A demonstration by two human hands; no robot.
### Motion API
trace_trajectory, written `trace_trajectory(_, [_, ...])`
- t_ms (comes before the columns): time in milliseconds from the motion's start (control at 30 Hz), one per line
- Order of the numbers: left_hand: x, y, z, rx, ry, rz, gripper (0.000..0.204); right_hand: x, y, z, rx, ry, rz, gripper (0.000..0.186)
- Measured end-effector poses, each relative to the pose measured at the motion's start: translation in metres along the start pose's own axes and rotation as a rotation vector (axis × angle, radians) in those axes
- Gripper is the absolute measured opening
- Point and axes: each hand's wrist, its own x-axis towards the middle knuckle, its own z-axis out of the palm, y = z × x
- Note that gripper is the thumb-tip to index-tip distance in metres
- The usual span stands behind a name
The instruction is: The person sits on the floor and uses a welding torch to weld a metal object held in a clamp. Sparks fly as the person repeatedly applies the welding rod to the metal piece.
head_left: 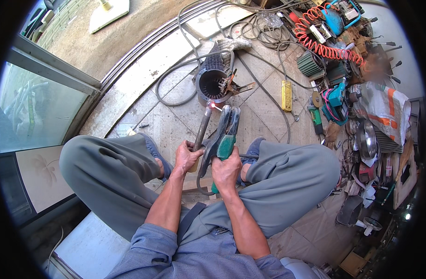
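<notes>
My left hand point(186, 156) is closed round the lower part of a dark round metal bar point(203, 124), which slants up and away from me. In my right hand point(226, 172) is the green handle of a welding electrode holder point(226, 145) with dark jaws. A short thin electrode point(217, 108) runs from the jaws to the bar's far end, where a red-white glow shows. Just beyond lies a finned cylindrical motor housing point(202, 88), its open end facing me. A copper-coloured spring clamp point(229, 86) sits at the housing's right rim.
A pale work glove point(234, 44) rests behind the housing. Dark cables point(264, 90) loop across the tiled floor. To the right are a yellow power strip point(286, 95), a green angle grinder point(316, 118), a coiled orange hose point(310, 44) and piled tools. A glass door point(32, 102) stands left.
</notes>
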Motion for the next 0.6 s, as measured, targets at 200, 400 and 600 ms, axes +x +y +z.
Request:
trace_trajectory(200, [0.0000,0.0002,-0.0005,0.030,0.009,0.004,0.046,-0.0002,0.0010,0.0011,0.017,0.001,-0.004,0.026])
trace_trajectory(400, [0.0033,-0.0067,0.0010,0.013,0.004,0.011,0.046,-0.0002,0.0030,0.0011,0.010,0.006,-0.020,0.027])
trace_trajectory(600, [0.0003,-0.0009,-0.0007,0.020,0.003,0.017,0.047,0.0000,0.0028,0.0009,0.014,-0.001,-0.005,0.027])
